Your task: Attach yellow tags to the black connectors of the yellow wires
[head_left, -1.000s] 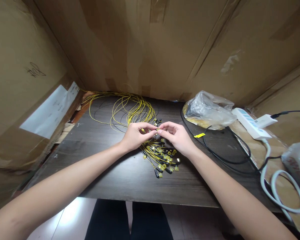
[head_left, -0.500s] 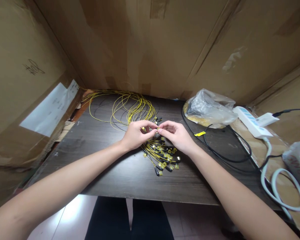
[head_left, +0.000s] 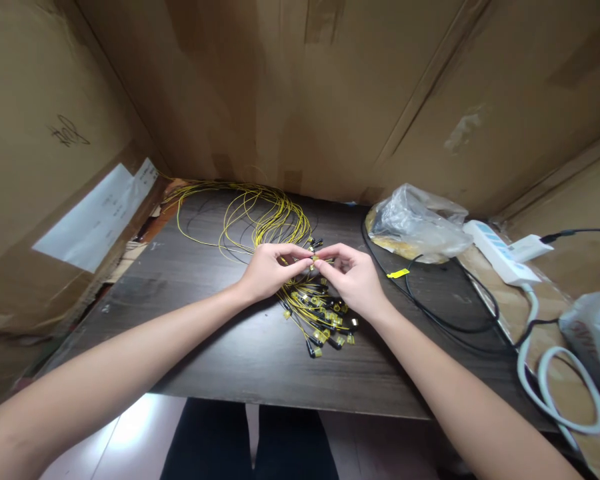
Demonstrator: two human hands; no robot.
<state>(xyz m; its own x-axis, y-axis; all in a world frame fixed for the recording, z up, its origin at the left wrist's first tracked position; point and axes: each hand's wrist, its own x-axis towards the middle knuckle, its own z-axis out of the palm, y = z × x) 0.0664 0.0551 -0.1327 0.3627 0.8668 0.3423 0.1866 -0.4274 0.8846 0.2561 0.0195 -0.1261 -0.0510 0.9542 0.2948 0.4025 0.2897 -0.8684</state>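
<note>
The left hand (head_left: 269, 270) and the right hand (head_left: 353, 277) meet fingertip to fingertip above the bundle of yellow cables (head_left: 300, 280) on the dark table (head_left: 220, 340). Both pinch a small yellow-capped connector (head_left: 314, 259) between thumb and forefinger, closed on it from either side. The connector sits just above the heap of capped cable ends (head_left: 325, 323), with the cable loops (head_left: 250, 213) spread behind the bundle toward the cardboard wall (head_left: 300, 93). To the right of the bundle lie a yellow tag (head_left: 399, 273), a black cord (head_left: 445, 313), a clear plastic bag (head_left: 420, 223) and a white power strip (head_left: 500, 252).
</note>
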